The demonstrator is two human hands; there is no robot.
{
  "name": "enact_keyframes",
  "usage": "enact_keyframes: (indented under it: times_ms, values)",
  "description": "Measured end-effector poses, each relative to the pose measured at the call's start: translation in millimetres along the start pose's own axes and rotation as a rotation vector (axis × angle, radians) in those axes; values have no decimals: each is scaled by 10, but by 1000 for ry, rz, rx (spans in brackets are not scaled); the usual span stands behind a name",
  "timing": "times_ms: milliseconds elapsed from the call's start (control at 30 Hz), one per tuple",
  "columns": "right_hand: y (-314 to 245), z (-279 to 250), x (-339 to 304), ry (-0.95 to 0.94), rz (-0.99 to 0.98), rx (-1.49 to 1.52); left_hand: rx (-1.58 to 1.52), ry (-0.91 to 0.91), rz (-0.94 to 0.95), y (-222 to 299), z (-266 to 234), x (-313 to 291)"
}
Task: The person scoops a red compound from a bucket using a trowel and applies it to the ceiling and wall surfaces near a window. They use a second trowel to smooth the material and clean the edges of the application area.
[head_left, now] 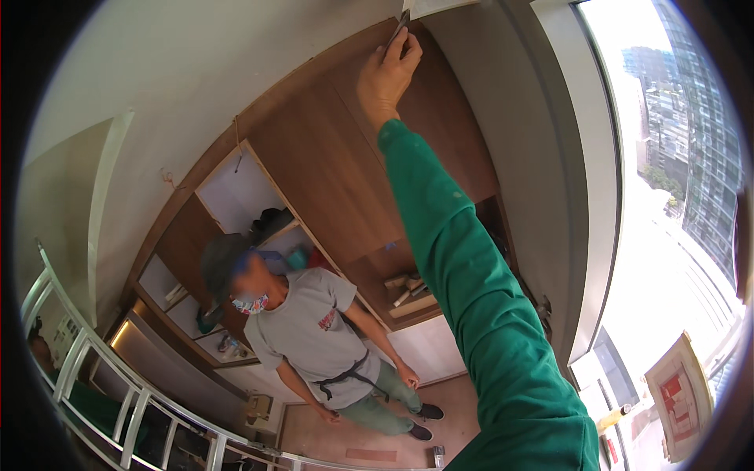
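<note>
Cabinet: brown wood panels rise beyond your arm, with open shelves to their left.
Window: bright glass stands at your right.
Metal frame: silvery rails curve along the lower left.
Co-worker: a person in a grey shirt stands below, arms lowered.
Sleeve: your green sleeve reaches upward.
Hands: your right hand pinches the tool; you cannot tell the left's state.
Tool: a dark, flat tool sits between your right fingers, near the pale edge overhead.
</note>
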State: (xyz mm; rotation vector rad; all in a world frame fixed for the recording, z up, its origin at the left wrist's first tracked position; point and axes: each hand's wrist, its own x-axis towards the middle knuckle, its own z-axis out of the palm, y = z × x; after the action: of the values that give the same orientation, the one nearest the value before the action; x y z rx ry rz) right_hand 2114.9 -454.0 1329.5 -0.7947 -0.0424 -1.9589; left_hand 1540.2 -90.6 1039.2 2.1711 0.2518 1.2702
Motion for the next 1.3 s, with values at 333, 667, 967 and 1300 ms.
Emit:
enact_keyframes:
  times_ms: [333, 667, 967, 1300]
  values:
    - [68, -200, -122, -63, 61, 70, -560, 129, -704, 529, 258, 164]
    - [-172, -49, -36, -46, 48, 74, -466, -48, -385, 170, 220, 221]
    - [-59, -49, -201, -142, 15, 16, -518, 196, -780, 574, 299, 221]
    - [26, -28, -19, -28, 75, 48, -531, 175, -724, 469, 328, 273]
